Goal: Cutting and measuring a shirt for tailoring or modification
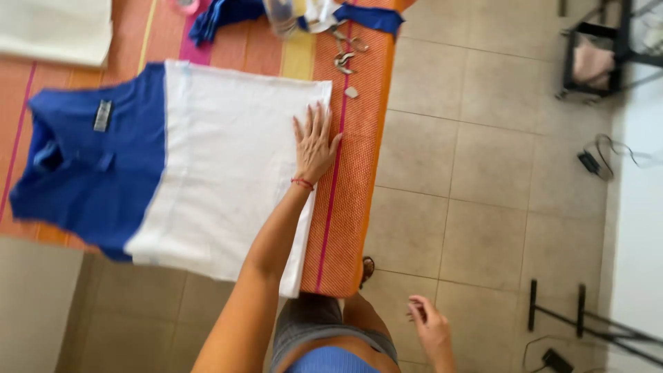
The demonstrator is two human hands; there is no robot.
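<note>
A garment lies flat on an orange striped table cover. Its left part is blue with a small grey label, and its right part is white. My left hand rests palm down with fingers spread on the white part's right edge; a thin red string circles the wrist. My right hand hangs off the table beside my hip, above the tiled floor, loosely curled and holding nothing.
Blue fabric scraps, scissors and a small white chip lie at the table's far end. A folded white cloth sits top left. On the tiled floor are a black stand, a charger with cable and a stool.
</note>
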